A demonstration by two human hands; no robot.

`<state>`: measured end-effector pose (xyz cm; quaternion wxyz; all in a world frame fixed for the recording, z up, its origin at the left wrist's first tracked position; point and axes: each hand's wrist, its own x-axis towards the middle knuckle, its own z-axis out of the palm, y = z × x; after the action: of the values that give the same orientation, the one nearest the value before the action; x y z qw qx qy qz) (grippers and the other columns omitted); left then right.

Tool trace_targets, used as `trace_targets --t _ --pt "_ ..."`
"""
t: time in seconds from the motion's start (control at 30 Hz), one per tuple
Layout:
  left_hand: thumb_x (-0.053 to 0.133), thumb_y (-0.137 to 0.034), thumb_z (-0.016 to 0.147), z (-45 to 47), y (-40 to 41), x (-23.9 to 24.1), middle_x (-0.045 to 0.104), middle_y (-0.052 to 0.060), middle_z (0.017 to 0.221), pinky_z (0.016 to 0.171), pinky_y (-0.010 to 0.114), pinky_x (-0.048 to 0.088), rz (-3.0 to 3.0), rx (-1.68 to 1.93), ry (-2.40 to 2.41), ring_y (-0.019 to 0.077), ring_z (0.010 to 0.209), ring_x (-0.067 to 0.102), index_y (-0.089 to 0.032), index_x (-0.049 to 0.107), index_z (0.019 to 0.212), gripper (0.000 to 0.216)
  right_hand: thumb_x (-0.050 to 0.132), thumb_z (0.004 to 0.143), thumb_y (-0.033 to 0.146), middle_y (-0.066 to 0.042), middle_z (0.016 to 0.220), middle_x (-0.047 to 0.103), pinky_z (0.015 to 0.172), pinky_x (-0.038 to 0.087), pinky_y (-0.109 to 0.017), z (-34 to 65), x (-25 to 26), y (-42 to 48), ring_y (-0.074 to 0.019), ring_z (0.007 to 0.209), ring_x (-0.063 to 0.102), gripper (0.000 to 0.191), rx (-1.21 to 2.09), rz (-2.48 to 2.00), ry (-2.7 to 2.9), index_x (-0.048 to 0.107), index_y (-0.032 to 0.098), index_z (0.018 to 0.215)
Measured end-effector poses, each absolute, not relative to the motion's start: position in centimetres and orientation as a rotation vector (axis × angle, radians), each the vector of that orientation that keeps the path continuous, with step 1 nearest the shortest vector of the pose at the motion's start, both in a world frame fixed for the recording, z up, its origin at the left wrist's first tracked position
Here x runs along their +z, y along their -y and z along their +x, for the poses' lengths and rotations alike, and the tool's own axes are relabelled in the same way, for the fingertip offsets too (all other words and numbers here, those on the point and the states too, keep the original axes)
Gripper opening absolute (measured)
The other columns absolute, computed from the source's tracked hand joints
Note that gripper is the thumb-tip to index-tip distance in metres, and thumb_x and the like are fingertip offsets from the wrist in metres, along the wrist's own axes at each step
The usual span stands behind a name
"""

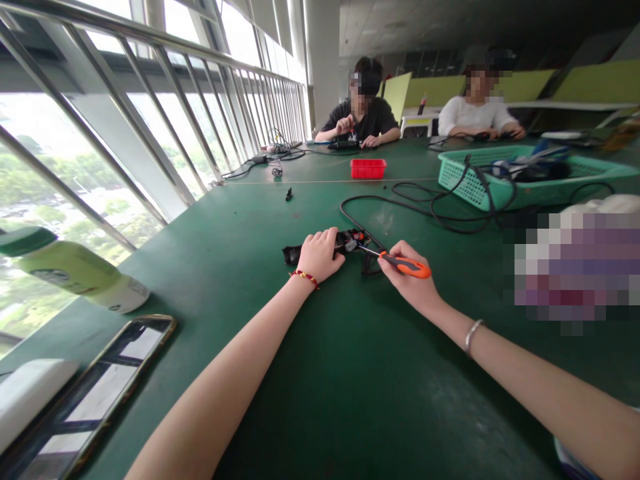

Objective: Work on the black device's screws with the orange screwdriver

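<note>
daylight from windows (237, 32) at left — upper parts near white; ceiling (400, 30) at back dim. phone (95, 393) carries bright glare. faint sheen on table (440, 400). bottle (75, 270) stretched near edge — pixel blocks (580, 260) at right.

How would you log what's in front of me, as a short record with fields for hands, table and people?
Left hand: gripping a black device
Right hand: holding an orange screwdriver, tip at the device
Near left: bottle, phone
Farther up the table: red bin, turquoise basket
People: one in black, one in white, both across the table
</note>
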<state>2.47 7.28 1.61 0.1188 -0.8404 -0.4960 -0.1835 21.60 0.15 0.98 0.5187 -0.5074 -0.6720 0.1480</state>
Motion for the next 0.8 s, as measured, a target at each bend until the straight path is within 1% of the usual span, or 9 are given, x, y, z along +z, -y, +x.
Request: trace_targets --t 0.17,0.4,0.5,0.67,0.8 --pt "0.048 -0.026 0.076 2.52 -7.27 1.66 0.062 0.008 0.102 0.083 0.035 0.04 -2.459 -0.525 1.467 0.0239 0.094 0.056 -0.013 0.044 0.116 0.042 0.056 0.079 0.04 0.005 0.049 0.038 0.048 0.03 -0.024 21.78 0.78 -0.19 -0.0087 0.047 0.037 0.034 0.354 -1.267 1.568 0.042 0.02 0.055" --pt "0.048 -0.026 0.075 2.5 -7.35 1.59 0.062 0.008 0.102 0.082 0.035 0.04 -2.447 -0.55 1.436 0.0237 0.093 0.056 -0.013 0.045 0.115 0.042 0.059 0.076 0.032 0.005 0.057 0.045 0.052 0.034 -0.022 21.53 0.94 -0.05 -0.0095 0.052 0.042 0.02 0.362 -1.186 1.632 0.044 0.022 0.068" --pt "0.048 -0.026 0.075 2.52 -7.37 1.57 0.062 0.008 0.102 0.082 0.035 0.039 -2.448 -0.548 1.436 0.0237 0.094 0.056 -0.013 0.045 0.115 0.042 0.058 0.078 0.035 0.005 0.056 0.045 0.052 0.033 -0.023 21.65 0.87 -0.03 -0.0094 0.052 0.042 0.023 0.346 -1.187 1.671 0.045 0.021 0.065" --pt "0.047 -0.026 0.075 2.54 -7.41 1.53 0.062 0.008 0.101 0.081 0.035 0.039 -2.447 -0.547 1.437 0.0237 0.093 0.056 -0.013 0.045 0.115 0.042 0.058 0.078 0.04 0.005 0.051 0.04 0.049 0.029 -0.024 21.93 0.65 -0.13 -0.0086 0.048 0.037 0.031 0.284 -1.239 1.617 0.045 0.02 0.058" --pt "0.047 -0.025 0.076 2.52 -7.37 1.52 0.062 0.008 0.103 0.082 0.035 0.039 -2.452 -0.547 1.442 0.0237 0.095 0.056 -0.014 0.045 0.116 0.042 0.061 0.076 0.035 0.005 0.056 0.047 0.051 0.033 -0.023 21.73 0.74 -0.03 -0.0094 0.051 0.042 0.023 0.319 -1.205 1.637 0.046 0.021 0.066"
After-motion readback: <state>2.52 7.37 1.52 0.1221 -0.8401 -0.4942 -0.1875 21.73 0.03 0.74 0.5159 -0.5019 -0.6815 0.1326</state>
